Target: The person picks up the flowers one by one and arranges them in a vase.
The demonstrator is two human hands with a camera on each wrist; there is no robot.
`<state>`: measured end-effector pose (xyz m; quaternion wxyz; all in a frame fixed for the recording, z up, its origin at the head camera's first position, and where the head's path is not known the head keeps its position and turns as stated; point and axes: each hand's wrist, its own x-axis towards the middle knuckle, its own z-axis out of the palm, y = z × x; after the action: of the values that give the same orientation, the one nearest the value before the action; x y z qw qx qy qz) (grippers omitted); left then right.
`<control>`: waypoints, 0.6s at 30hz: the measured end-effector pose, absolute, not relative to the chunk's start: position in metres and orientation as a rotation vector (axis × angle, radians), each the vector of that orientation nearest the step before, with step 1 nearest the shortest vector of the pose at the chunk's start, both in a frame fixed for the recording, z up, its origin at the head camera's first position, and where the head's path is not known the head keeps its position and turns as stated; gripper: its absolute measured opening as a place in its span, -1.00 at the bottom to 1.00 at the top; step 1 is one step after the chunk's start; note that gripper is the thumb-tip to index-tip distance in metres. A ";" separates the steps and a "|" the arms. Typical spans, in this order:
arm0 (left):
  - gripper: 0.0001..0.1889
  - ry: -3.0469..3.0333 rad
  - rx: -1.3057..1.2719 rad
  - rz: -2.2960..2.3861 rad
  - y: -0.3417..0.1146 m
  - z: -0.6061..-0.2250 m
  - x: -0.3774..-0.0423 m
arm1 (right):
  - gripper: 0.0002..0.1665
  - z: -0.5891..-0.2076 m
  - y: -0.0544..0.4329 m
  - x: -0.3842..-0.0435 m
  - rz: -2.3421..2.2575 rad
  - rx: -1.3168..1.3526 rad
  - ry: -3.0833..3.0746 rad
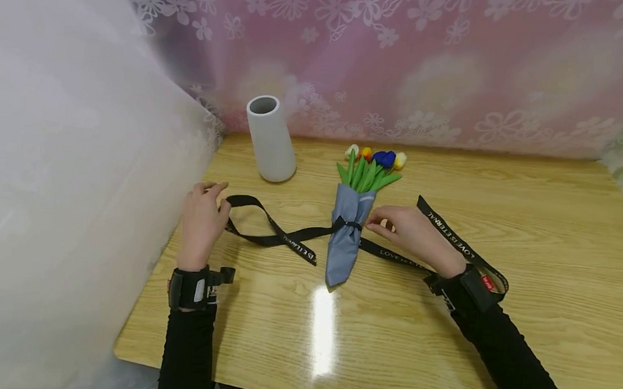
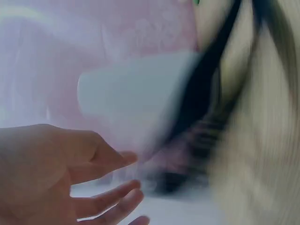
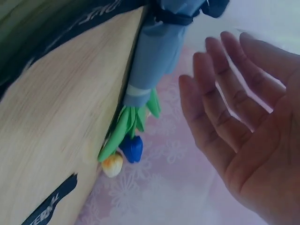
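A bouquet of artificial tulips (image 1: 366,171) in blue-grey wrapping (image 1: 342,256) lies on the wooden table, heads toward the back. Black ribbon (image 1: 303,234) printed with white letters is knotted round the wrapping's middle, its tails running out to both sides. At the left loop of ribbon is my left hand (image 1: 203,220), fingers loosely bent; in the left wrist view the blurred ribbon (image 2: 201,89) hangs just past the fingertips. Close to the right of the knot, my right hand (image 1: 411,231) has relaxed, spread fingers (image 3: 206,89) with nothing in them. The right tail passes under that wrist.
Behind the left loop stands a tall white vase (image 1: 273,141), its mouth open upward. A pink floral curtain (image 1: 352,60) closes off the back of the table (image 1: 553,263), and a white sheet (image 1: 79,144) hangs along its left side.
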<state>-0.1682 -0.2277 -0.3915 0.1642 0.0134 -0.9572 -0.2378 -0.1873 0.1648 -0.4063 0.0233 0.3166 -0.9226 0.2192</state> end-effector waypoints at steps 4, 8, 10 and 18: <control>-0.69 -2.748 -0.154 -0.697 -0.190 -0.390 -0.178 | -0.88 -0.409 0.147 -0.194 0.601 0.971 -2.874; -0.72 -2.817 -0.437 -0.696 -0.138 -0.388 -0.187 | -0.87 -0.411 0.127 -0.202 0.513 0.987 -2.869; -0.71 -2.865 -0.598 -0.685 -0.113 -0.390 -0.190 | -0.84 -0.413 0.121 -0.204 0.461 0.990 -2.867; -0.81 -2.974 -0.805 -0.513 -0.063 -0.412 -0.196 | -0.87 -0.422 0.118 -0.206 0.414 0.916 -2.875</control>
<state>-0.1962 -0.0632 -0.4120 0.0089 -0.2577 -0.9521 -0.1643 -0.2059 0.1182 -0.4224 0.0480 0.3005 -0.9428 0.1358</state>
